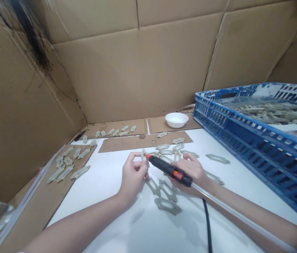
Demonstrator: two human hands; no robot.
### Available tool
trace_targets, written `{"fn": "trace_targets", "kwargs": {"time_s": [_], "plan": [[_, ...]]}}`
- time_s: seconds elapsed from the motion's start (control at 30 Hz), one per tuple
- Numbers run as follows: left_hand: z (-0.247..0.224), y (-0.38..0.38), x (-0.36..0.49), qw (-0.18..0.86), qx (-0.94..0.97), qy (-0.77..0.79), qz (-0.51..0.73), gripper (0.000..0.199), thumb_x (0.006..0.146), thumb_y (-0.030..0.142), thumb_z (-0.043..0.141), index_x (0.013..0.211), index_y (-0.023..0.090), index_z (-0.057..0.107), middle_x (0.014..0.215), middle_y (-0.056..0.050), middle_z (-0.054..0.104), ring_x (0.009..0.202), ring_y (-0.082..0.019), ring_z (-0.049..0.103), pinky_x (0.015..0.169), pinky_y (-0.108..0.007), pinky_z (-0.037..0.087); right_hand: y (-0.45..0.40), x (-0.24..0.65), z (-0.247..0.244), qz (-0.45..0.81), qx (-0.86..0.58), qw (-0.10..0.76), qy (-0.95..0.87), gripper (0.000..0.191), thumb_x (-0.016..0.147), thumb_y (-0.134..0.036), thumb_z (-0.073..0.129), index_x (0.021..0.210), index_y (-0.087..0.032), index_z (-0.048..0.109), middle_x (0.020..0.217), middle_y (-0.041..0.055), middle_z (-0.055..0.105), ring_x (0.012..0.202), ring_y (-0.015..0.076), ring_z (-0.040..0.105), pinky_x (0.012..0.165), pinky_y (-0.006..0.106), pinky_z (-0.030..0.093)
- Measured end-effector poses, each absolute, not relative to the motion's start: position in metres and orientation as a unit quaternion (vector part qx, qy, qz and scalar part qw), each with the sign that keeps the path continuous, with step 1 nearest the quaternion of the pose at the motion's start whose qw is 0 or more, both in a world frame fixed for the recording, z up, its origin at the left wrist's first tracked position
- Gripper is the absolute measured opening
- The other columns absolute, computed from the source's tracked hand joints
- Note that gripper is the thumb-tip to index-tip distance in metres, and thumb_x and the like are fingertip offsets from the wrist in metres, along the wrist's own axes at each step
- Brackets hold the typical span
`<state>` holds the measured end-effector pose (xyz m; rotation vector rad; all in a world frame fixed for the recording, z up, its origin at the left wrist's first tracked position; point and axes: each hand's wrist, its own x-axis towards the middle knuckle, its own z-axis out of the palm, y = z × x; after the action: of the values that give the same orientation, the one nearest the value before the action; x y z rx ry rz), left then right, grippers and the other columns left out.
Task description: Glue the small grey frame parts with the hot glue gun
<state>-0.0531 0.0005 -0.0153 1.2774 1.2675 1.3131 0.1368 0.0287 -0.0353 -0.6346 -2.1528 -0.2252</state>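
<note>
Pinched upright in my left hand (pixel 134 175) is a small greyish frame-shaped piece (pixel 143 156) with a hollow middle. My right hand (pixel 190 172) is wrapped around a black and orange hot glue gun (pixel 168 168). Its orange nozzle touches or nearly touches the upper part of that piece; I cannot tell which. A clear glue stick (pixel 230 203) runs out of the gun's rear along my forearm, and a black cord (pixel 207 225) hangs below. Several similar frame pieces (pixel 168 205) lie on the white table under and around my hands.
A large blue plastic crate (pixel 232 140) full of similar pieces stands at the right. At the back sits a white bowl (pixel 176 120). More frame pieces rest on cardboard strips (pixel 145 142) at the back and left. Cardboard walls (pixel 174 66) enclose the table; dark strands (pixel 33 38) hang upper left.
</note>
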Motion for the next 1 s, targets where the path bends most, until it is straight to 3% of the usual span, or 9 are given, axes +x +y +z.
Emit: {"fn": "trace_targets", "kwargs": {"time_s": [0.37,1.0], "plan": [[-0.0155,0.0014,-0.0525,0.449,0.505,0.506,0.536,0.018,0.077,0.035,0.052,0.086,0.021,0.044,0.046,0.007,0.046,0.039,-0.005,0.039,0.039,-0.014,0.030,0.0284,0.1337,-0.0323,-0.112,-0.266,0.412,-0.864,0.013,0.075,-0.028,0.051,0.069,-0.017,0.050,0.052,-0.0024,0.049,0.048,0.0101,0.041,0.059,0.028,0.030],[-0.0158,0.0007,-0.0528,0.450,0.515,0.498,0.533,0.018,0.077,0.035,0.052,0.085,0.020,0.044,0.046,0.007,0.046,0.038,-0.005,0.038,0.038,-0.014,0.029,0.0292,0.1366,-0.0368,-0.103,-0.263,0.406,-0.870,0.013,0.075,-0.030,0.050,0.073,-0.017,0.050,0.056,-0.0020,0.051,0.050,0.0111,0.043,0.062,0.028,0.030]]}}
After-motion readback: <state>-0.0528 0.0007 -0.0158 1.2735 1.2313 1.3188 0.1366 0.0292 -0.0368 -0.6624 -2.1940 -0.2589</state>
